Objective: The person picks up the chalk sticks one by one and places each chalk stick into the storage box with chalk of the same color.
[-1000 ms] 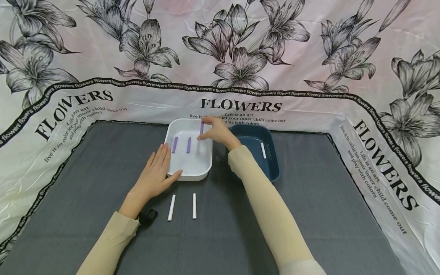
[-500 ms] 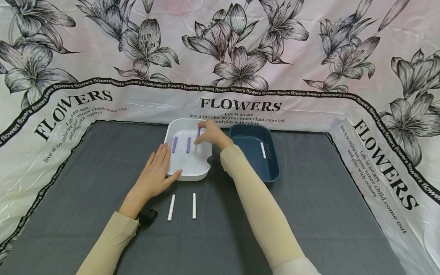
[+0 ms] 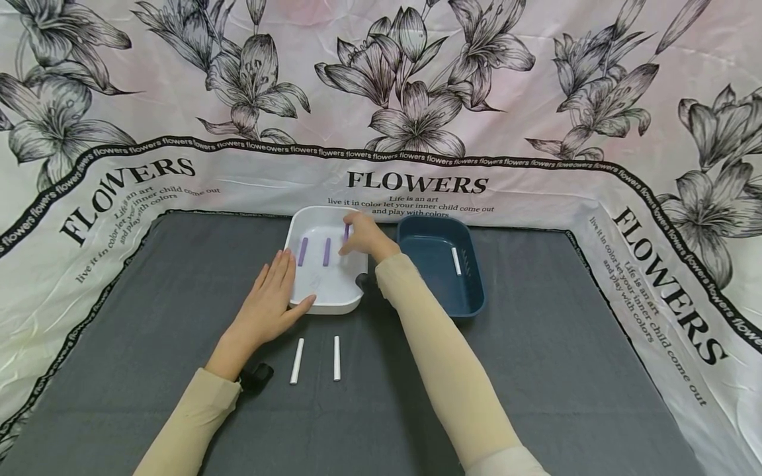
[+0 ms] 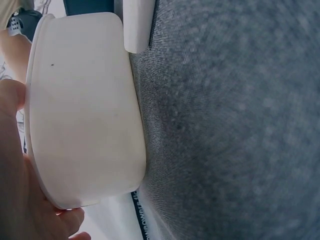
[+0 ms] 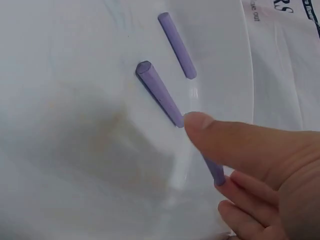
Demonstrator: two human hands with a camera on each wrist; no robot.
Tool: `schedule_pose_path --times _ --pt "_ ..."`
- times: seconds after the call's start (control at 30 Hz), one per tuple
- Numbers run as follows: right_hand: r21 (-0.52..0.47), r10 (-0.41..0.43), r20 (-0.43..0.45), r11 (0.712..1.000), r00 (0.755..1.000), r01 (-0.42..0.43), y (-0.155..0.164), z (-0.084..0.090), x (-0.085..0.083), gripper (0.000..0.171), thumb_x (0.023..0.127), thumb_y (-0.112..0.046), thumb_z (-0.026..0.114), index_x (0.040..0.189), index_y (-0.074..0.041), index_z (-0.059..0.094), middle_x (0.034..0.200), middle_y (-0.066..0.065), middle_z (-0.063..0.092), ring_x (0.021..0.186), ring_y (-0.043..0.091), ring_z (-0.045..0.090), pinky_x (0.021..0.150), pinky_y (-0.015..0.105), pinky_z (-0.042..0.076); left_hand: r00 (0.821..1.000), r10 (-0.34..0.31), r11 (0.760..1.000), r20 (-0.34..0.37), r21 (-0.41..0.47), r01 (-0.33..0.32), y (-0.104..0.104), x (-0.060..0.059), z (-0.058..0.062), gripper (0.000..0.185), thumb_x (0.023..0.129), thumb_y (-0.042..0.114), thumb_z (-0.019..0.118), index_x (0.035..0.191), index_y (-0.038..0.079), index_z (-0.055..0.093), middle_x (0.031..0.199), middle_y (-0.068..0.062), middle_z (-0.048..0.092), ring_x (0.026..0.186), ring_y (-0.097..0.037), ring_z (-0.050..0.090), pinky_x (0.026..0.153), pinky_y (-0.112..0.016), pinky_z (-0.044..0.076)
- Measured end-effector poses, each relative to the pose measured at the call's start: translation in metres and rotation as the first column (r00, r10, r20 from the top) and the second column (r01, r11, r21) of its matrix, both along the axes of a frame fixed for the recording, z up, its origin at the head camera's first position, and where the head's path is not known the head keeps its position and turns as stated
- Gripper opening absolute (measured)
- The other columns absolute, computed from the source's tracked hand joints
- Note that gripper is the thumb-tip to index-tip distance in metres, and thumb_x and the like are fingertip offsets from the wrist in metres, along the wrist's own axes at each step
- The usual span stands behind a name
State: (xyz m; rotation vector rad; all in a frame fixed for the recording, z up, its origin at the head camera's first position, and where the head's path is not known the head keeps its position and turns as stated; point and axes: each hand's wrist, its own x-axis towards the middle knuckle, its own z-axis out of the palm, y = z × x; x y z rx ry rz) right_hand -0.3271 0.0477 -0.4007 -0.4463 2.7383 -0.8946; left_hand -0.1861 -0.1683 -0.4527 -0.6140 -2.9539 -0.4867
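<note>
My right hand (image 3: 368, 237) is over the right part of the white tray (image 3: 327, 291). It pinches a purple chalk stick (image 5: 216, 172) between thumb and fingers; the thumb covers part of that stick. Two more purple chalk sticks, a left one (image 3: 303, 252) and a middle one (image 3: 326, 252), lie on the tray floor, roughly parallel. With fingers extended, my left hand (image 3: 269, 301) rests against the tray's left side, its thumb at the front rim. In the left wrist view the tray's outer wall (image 4: 85, 110) fills much of the picture beside that hand.
A dark blue tray (image 3: 440, 307) stands to the right, holding one white chalk stick (image 3: 456, 261). Two white chalk sticks, a left one (image 3: 297, 361) and a right one (image 3: 337, 358), lie on the grey cloth (image 3: 333, 430) in front. Flower-printed fabric (image 3: 417, 119) rises behind.
My right hand has shifted slightly left and lower over the white tray, still pinching the purple chalk stick. My left hand and the other chalk sticks have stayed put.
</note>
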Motion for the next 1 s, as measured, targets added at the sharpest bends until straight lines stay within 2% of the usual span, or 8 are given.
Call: schedule_pose_path --times 0.07,0.17,0.3,0.57,0.67,0.8,0.9,1.0 --pt "0.032 0.003 -0.002 0.999 1.000 -0.003 -0.002 -0.002 -0.001 0.078 0.075 -0.005 0.085 0.142 0.005 0.048 0.147 0.017 0.048 0.136 0.032 0.043 0.114 0.040 0.033 1.000 0.000 1.000 -0.004 -0.001 0.000 0.000 0.000 0.000 0.093 0.099 0.056 0.047 0.155 -0.008 0.009 0.163 -0.023 0.003 0.151 -0.033 0.000 0.120 -0.054 0.008" --pt "0.122 0.023 -0.024 0.992 0.999 -0.020 -0.005 -0.007 -0.004 0.078 0.076 -0.008 0.085 0.143 0.004 0.047 0.146 0.016 0.049 0.139 0.031 0.039 0.120 0.042 0.021 1.000 -0.003 1.000 -0.005 0.002 0.003 0.000 0.001 0.000 0.093 0.100 0.055 0.047 0.155 -0.008 0.009 0.163 -0.023 0.003 0.152 -0.033 -0.001 0.120 -0.054 0.008" --pt "0.262 0.065 -0.075 0.964 0.995 -0.044 -0.009 -0.012 -0.007 0.075 0.077 -0.013 0.085 0.141 0.003 0.050 0.143 0.015 0.052 0.141 0.029 0.037 0.121 0.048 0.004 1.000 -0.006 1.000 -0.013 0.003 0.006 0.000 0.001 0.001 0.092 0.100 0.055 0.047 0.155 -0.008 0.009 0.163 -0.023 0.004 0.151 -0.033 0.000 0.119 -0.055 0.010" --pt "0.364 0.106 -0.102 0.929 0.989 -0.062 -0.013 -0.011 -0.005 0.059 0.075 -0.012 0.084 0.127 0.000 0.062 0.136 0.012 0.057 0.137 0.027 0.042 0.121 0.050 0.002 1.000 -0.004 1.000 -0.014 -0.004 0.004 -0.002 -0.001 -0.001 0.093 0.100 0.056 0.046 0.155 -0.009 0.011 0.163 -0.023 0.004 0.151 -0.034 0.000 0.119 -0.056 0.010" --pt "0.391 0.127 -0.117 0.917 0.985 -0.072 -0.014 -0.010 -0.003 0.042 0.074 -0.010 0.083 0.112 -0.003 0.067 0.121 0.010 0.064 0.127 0.026 0.050 0.121 0.050 0.002 1.000 -0.002 1.000 -0.014 -0.003 0.002 -0.002 -0.001 -0.001 0.093 0.100 0.056 0.046 0.155 -0.008 0.010 0.163 -0.023 0.004 0.151 -0.034 0.000 0.119 -0.055 0.009" --pt "0.423 0.138 -0.101 0.902 0.985 -0.083 -0.015 -0.009 0.000 0.020 0.081 -0.006 0.073 0.100 -0.005 0.065 0.105 0.007 0.066 0.115 0.025 0.056 0.121 0.047 -0.001 1.000 0.000 1.000 -0.016 -0.004 0.000 -0.003 -0.001 -0.001 0.093 0.100 0.056 0.046 0.155 -0.008 0.009 0.164 -0.023 0.004 0.151 -0.033 0.000 0.119 -0.055 0.009" --pt "0.445 0.132 -0.079 0.892 0.988 -0.084 -0.015 -0.007 0.003 0.015 0.086 -0.003 0.065 0.100 -0.006 0.064 0.105 0.007 0.066 0.117 0.025 0.056 0.121 0.044 -0.003 1.000 -0.003 1.000 -0.016 -0.004 0.003 -0.003 -0.001 -0.001 0.093 0.100 0.057 0.046 0.155 -0.008 0.009 0.163 -0.023 0.004 0.151 -0.034 0.000 0.119 -0.055 0.010" --pt "0.459 0.126 -0.070 0.885 0.990 -0.080 -0.015 -0.005 0.006 0.020 0.084 -0.001 0.067 0.103 -0.007 0.065 0.109 0.006 0.066 0.121 0.025 0.055 0.122 0.043 -0.002 1.000 -0.005 1.000 -0.011 -0.003 0.005 -0.002 0.000 0.000 0.093 0.100 0.057 0.045 0.155 -0.008 0.009 0.164 -0.023 0.004 0.151 -0.034 0.000 0.119 -0.055 0.010"
